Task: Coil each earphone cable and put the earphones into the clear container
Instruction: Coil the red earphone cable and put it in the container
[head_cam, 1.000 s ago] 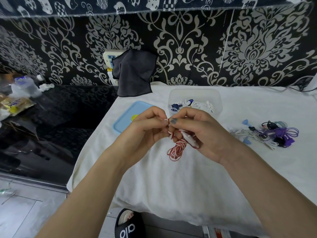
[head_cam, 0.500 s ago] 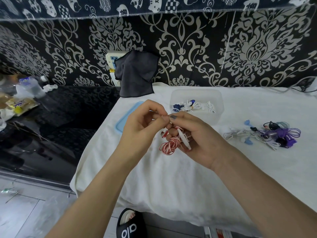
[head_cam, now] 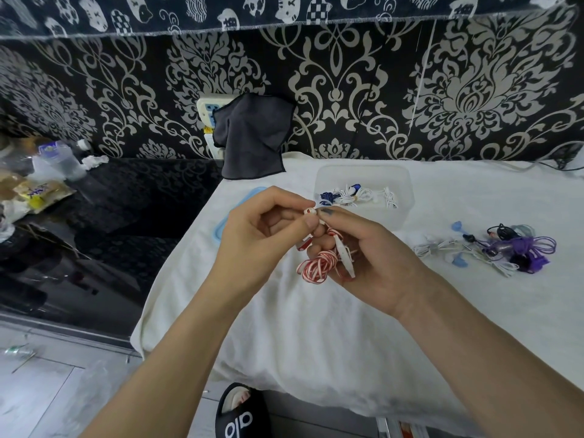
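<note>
Right above the white cloth (head_cam: 316,327), both hands meet over a red-and-white earphone (head_cam: 319,263). The left hand (head_cam: 265,235) has its fingers curled, pinching one earbud of that earphone between thumb and forefinger. The right hand (head_cam: 373,260) is curled round the rest, with the coiled red-and-white cable bunched against its fingers and a white strip of the earphone lying across them. Beyond the hands on the cloth stands the clear container (head_cam: 404,184), which already holds coiled white and blue earphones (head_cam: 354,196). Partly hidden behind the left hand, just beside the container, lies a blue lid (head_cam: 221,227). To the right of the container, well apart from the hands, a loose tangle of purple, black and white earphones (head_cam: 505,248) rests on the cloth. Behind the container's left corner a dark grey cloth (head_cam: 252,137) hangs against the patterned wall.
</note>
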